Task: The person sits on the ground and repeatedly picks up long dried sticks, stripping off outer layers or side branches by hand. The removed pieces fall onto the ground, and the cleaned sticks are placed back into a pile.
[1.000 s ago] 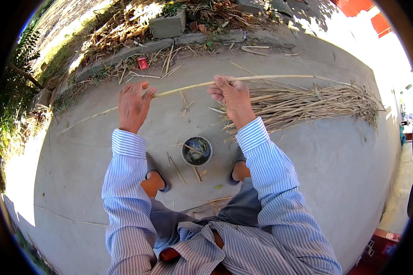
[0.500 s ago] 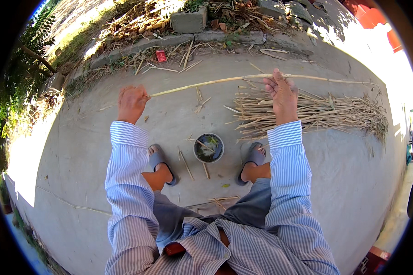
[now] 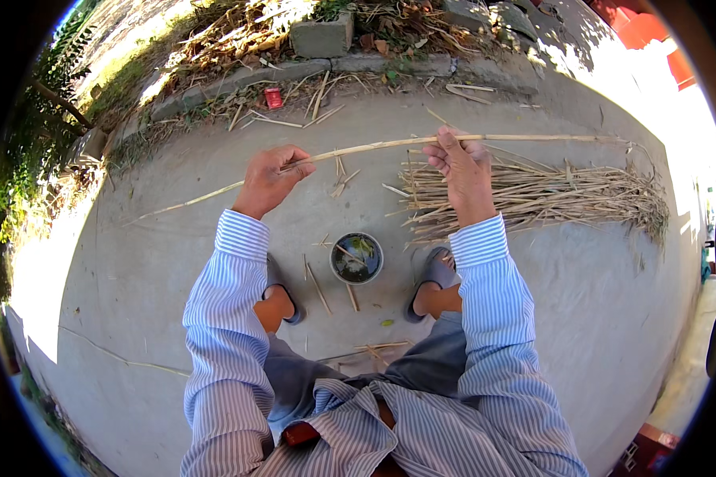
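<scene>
A long, thin dry stalk (image 3: 374, 145) runs nearly crosswise in front of me, bowed slightly, its thin left end drooping toward the ground. My left hand (image 3: 272, 176) is closed round it left of the middle. With thumb and fingers, my right hand (image 3: 460, 168) pinches it farther right. Beyond that hand the stalk reaches out over a bundle of dry stalks (image 3: 533, 195) lying on the concrete at the right. Between my feet stands a round metal bowl (image 3: 356, 258) of dark water, with a stalk piece and green bits in it.
Short stalk pieces (image 3: 318, 285) lie scattered round the bowl. Another long stalk (image 3: 123, 359) lies on the ground at the left. At the far side a low kerb (image 3: 254, 79) borders dry leaves and a concrete block (image 3: 322, 36); a small red packet (image 3: 274, 98) lies before it.
My left hand has moved right along the stalk, closer to my right hand, so more stalk sticks out to its left. The right hand has shifted slightly left.
</scene>
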A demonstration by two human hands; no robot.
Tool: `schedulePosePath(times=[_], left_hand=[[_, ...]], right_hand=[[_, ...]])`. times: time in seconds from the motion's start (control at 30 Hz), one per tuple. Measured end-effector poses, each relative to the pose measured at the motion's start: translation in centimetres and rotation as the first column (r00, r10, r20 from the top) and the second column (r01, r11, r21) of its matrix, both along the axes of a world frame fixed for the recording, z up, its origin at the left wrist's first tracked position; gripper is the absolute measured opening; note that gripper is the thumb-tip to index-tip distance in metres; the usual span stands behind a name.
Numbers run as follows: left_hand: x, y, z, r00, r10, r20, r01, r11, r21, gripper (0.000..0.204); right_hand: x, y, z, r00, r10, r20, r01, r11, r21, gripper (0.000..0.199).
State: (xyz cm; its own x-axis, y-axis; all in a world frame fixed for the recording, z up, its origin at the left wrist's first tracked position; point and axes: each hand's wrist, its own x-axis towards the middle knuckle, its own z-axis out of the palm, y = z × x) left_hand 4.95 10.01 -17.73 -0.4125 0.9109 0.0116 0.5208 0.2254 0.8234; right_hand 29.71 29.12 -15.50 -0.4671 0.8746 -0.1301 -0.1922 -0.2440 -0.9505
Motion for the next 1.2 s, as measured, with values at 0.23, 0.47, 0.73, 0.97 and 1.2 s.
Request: schedulePosePath(times=[0.23, 0.47, 0.73, 0.97, 1.2], left_hand=[[1.2, 0.7, -0.5, 0.888, -0.055, 0.457, 0.012, 0.995, 0.098, 0.017], [1.2, 0.6, -0.5, 0.854, -0.093, 0.511, 0.026, 0.990, 0.136, 0.018], [4.1, 1.5, -0.6, 0.871, 0.060, 0.488, -0.181, 0.961, 0.207, 0.020], [-1.7, 0.2, -0.5, 0.858, 0.353, -0.373, -0.344, 0.934, 0.093, 0.029], [0.7, 0.9, -0.1, 0.959, 0.049, -0.279, 0.051, 0.940, 0.338, 0.029]], right_hand=[[-0.3, -1.1, 1.0, 0.989, 0.134, -0.058, -0.130, 0.989, 0.069, 0.031], [0.0, -1.0, 1.5, 0.975, 0.217, -0.049, -0.206, 0.963, 0.176, 0.030], [-0.4, -1.4, 1.5, 0.995, 0.095, -0.013, -0.093, 0.986, 0.138, 0.032], [0.0, -0.6, 0.8, 0.999, -0.016, 0.039, 0.014, 0.999, 0.042, 0.042], [-0.3, 0.1, 0.4, 0.995, -0.065, 0.071, 0.063, 0.997, 0.038, 0.046]])
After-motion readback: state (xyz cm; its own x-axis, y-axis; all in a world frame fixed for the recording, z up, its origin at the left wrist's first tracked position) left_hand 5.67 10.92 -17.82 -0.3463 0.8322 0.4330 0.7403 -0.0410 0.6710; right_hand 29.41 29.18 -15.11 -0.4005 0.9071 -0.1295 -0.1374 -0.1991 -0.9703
